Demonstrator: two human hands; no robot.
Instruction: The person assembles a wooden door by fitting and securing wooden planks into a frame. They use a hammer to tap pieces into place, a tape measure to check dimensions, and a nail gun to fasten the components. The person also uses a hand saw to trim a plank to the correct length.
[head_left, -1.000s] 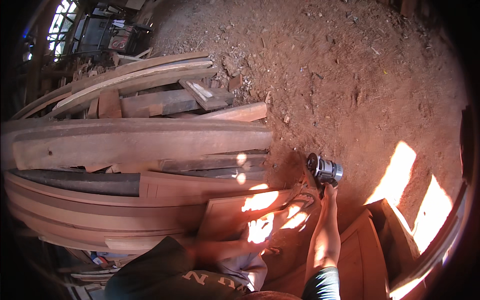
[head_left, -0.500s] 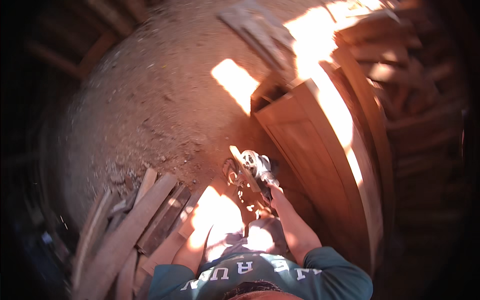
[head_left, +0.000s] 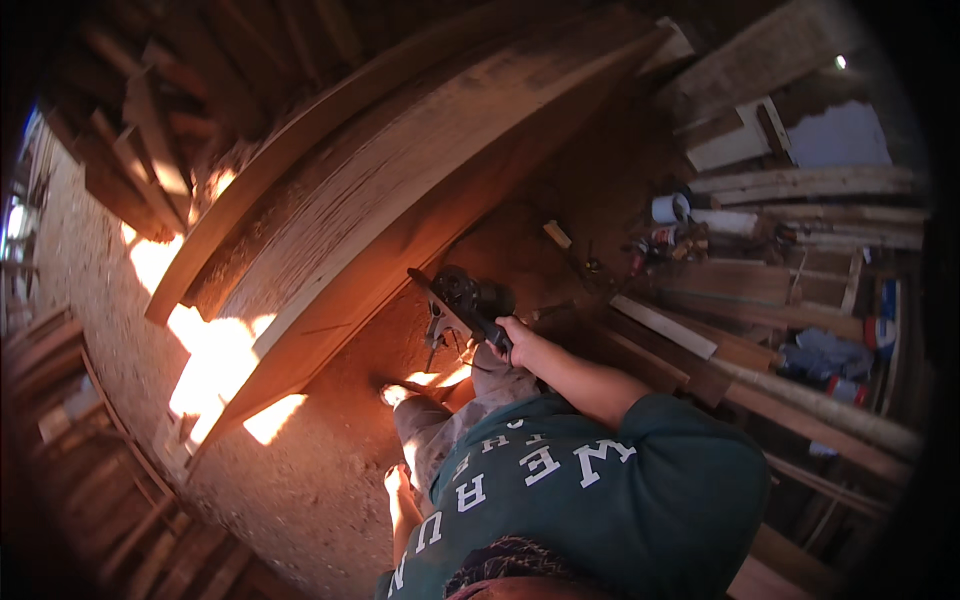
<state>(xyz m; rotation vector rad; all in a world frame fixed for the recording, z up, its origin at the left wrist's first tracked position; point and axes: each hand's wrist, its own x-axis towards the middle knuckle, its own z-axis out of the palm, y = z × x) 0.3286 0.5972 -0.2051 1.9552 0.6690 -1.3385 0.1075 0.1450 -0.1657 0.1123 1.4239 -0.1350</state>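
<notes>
A dark handheld circular saw hangs in front of me, its flat base plate tilted. My right hand is closed around its rear handle, arm reaching forward. My left hand is low beside my left thigh, away from the saw; its fingers are too small and unclear to make out. Just beyond the saw stands a large reddish-brown wooden panel, with a thick pale plank along its top. I cannot see the saw touching the wood.
To the right lie stacked boards, a white bucket and a crumpled grey-blue cloth. Scrap timber leans at the far left, and more wooden pieces stand at the near left. Bright sun patches fall on the dirt floor.
My view has swung right, so the large panel now crosses ahead and the boards at right show. The saw stays in my right hand. My left hand now shows beside my thigh.
</notes>
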